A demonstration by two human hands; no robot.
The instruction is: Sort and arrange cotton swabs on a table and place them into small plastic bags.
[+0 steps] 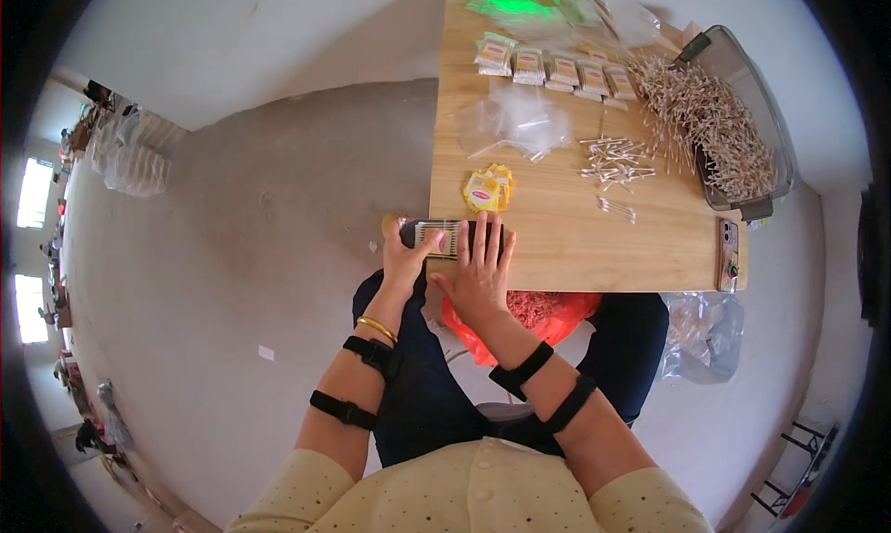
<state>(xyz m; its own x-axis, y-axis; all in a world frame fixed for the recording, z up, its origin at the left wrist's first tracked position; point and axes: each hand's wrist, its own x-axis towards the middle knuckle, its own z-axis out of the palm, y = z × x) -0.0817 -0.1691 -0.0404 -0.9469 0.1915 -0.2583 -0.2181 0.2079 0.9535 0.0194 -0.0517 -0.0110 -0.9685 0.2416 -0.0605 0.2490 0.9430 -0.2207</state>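
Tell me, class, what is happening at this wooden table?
A seated person presses the right hand flat on a dark flat device at the near left corner of the wooden table, while the left hand grips its left end. Farther back lie small yellow packets, loose cotton swabs, a row of filled packets and a tray of swabs.

Both forearms rise from the lower edge toward mid-frame, each wearing two black straps. Left hand (406, 254) curls in a grip; right hand (480, 268) lies flat, fingers spread.
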